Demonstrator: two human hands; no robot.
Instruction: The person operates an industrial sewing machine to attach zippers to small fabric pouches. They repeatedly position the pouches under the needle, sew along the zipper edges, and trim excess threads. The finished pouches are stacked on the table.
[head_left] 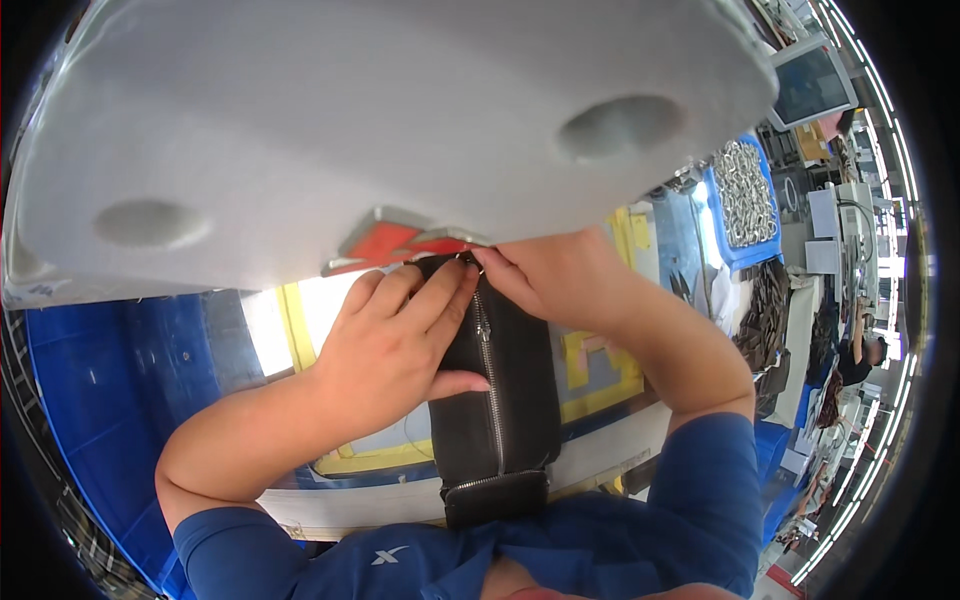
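A long black zippered bag (522, 400) lies lengthwise in front of me, its near end reaching the table edge by my body. A silver zipper (492, 385) runs down its middle, with the slider towards the far end. My left hand (390, 345) holds the bag from the left, its fingertips bunched at the far end near a small metal ring and its thumb stretched across the zipper. My right hand (560, 280) grips the far end, thumb against the edge; its other fingers are hidden. Both hands are close under a grey machine head (400, 120) with a red emblem.
The machine head covers much of the upper view. Yellow tape (375, 458) borders parts of the worktable. On the left stands a large blue bin (130, 400). A blue tray (765, 200) of metal hardware, dark pieces (765, 315) and a monitor (812, 85) are at right; farther off is another person (858, 360).
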